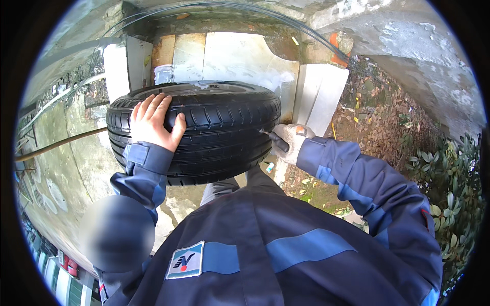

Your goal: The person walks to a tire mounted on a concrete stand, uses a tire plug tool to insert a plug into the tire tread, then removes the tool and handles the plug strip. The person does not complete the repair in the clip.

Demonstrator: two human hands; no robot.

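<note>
A black tyre (219, 135) on a metal rim (204, 87) stands in front of me, its tread facing me and the rim showing along its top edge. My bare left hand (155, 120) lies on the upper left of the tyre, fingers stretched over its shoulder and thumb apart. At the tyre's right side, my right hand (293, 140) wears a pale work glove. Its fingers are wrapped round a dark-handled hand tool (278, 143) with a thin metal tip pointing at the tread. Whether the tip touches the rubber I cannot tell.
Pale, stained slabs (235, 56) lie beyond the tyre, with a white board (321, 94) to their right. Dark cables (245, 6) run across the far side. A brown pole (66, 144) reaches toward the tyre from the left. Leafy plants (449, 199) grow at the right.
</note>
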